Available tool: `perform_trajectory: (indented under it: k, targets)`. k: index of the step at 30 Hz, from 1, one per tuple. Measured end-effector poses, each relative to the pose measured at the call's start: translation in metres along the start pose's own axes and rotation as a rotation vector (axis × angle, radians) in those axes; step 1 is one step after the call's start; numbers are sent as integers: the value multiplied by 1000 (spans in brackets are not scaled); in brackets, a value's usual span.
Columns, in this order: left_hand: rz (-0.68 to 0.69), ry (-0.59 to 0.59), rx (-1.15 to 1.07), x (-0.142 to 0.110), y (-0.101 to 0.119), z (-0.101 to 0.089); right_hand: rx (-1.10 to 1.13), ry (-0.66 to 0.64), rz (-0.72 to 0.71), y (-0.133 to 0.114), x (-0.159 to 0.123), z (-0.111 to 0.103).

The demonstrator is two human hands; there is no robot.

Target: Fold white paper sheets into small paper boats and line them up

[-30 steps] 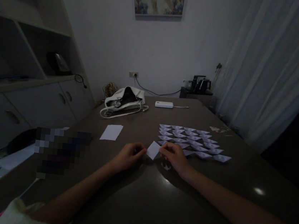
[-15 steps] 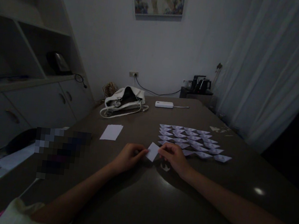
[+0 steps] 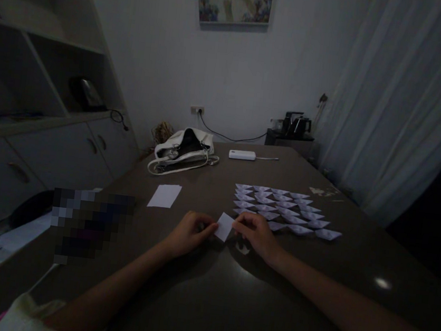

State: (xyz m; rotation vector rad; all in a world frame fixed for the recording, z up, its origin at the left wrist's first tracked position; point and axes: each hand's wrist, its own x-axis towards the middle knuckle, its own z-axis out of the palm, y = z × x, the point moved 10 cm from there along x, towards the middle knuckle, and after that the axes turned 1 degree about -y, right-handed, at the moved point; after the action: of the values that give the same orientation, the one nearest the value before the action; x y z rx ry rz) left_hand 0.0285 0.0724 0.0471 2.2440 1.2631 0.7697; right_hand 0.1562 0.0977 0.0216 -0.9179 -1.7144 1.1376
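Between my two hands is a small white piece of folded paper [image 3: 223, 227], held up slightly over the table and turned like a diamond. My left hand [image 3: 192, 232] pinches its left corner between thumb and fingers. At the opposite corner, my right hand [image 3: 256, 233] grips the paper with its fingertips. Several folded paper boats [image 3: 289, 211] lie in rows just beyond and right of my right hand. A small stack of white paper sheets [image 3: 164, 196] rests farther off to the left. Below my right hand, a small white scrap [image 3: 242, 249] lies on the table.
The dark table [image 3: 228, 304] carries a white handbag [image 3: 184, 151] at the far left and a white power bank [image 3: 242, 155] at the back. Paper scraps [image 3: 323, 191] lie near the right edge. A pixelated patch covers things on the left.
The paper has dipped slightly between my hands. Both hands keep their pinch, and the boats and sheets lie where they were.
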Motion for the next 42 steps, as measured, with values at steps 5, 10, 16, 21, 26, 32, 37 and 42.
perform_trajectory:
  k: [5,10,16,21,26,32,37,42]
  targets:
    - [-27,-31,-57,0,-7,6,-4,-14,3,-1,0,1]
    - [-57,10,-121,0,-8,2,-8,-6,-5,-2,0,0]
    - [-56,23,-195,1,-3,0,-15,-47,-41,-5,-2,5]
    - [-62,30,-198,0,-5,-3,5,-73,-64,-10,-4,8]
    - [-99,16,-292,1,-14,3,46,-124,-88,-13,-4,13]
    - [-83,-54,-300,1,-12,12,57,-113,-77,-11,-4,12]
    - [-62,-83,-271,-1,-2,12,44,-122,-98,-11,-4,13]
    - [-71,-101,-287,-2,2,13,14,-130,-103,-12,-5,13]
